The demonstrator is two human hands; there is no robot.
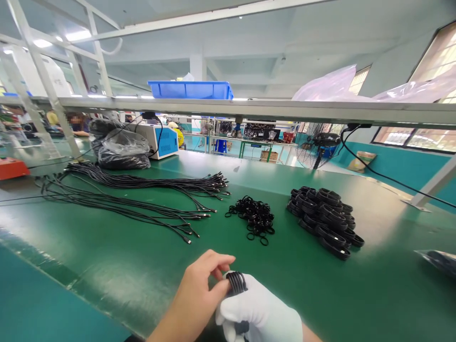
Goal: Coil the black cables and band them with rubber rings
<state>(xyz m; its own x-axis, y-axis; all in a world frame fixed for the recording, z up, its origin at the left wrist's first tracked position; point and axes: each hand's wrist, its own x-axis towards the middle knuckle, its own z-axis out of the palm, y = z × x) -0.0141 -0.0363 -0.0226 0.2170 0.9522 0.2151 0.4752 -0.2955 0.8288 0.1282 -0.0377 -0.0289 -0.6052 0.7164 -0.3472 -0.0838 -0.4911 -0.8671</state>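
A coiled black cable (237, 282) is held low in the centre, just above the front of the green table. My right hand (261, 308), in a white glove, is closed round the coil, and part of the cable shows again below its fingers. My bare left hand (201, 289) comes in from the left, its thumb against the coil's side and its fingers curled over behind. Its fingertips are partly hidden. Beyond the hands lies a pile of small black rings (254, 213). To its right is a heap of coiled black cables (324, 216).
Long straight black cables (142, 183) lie on the green table (117, 247) at left. Behind them are a bagged black bundle (123, 147) and a blue-white machine (166, 141). A shelf (263, 108) spans overhead, bearing a blue bin (190, 90). A plastic bag (440, 261) lies far right.
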